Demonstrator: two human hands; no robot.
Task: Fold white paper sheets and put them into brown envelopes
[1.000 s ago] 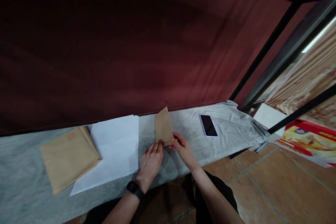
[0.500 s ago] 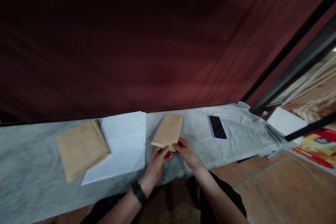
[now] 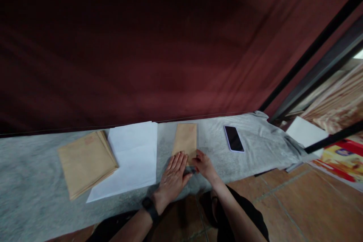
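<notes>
A brown paper envelope (image 3: 185, 139) lies flat on the grey cloth-covered table (image 3: 34, 181). My left hand (image 3: 173, 176), a dark watch on its wrist, rests flat with fingers stretched out and together, pressing the envelope's near end. My right hand (image 3: 203, 164) is beside it at the envelope's near right corner, fingers curled and pinching the edge. A stack of brown envelopes (image 3: 85, 160) and white sheets of paper (image 3: 130, 157) lie to the left.
A dark phone (image 3: 234, 138) lies face up to the right of the envelope. A dark red curtain (image 3: 141, 53) hangs behind the table. White paper (image 3: 306, 131) and a colourful box (image 3: 343, 159) sit at the far right, beyond black metal bars. Tiled floor shows below.
The envelope was held up on edge, then lowered flat onto the table. My left hand went from gripping it to lying flat on its near end.
</notes>
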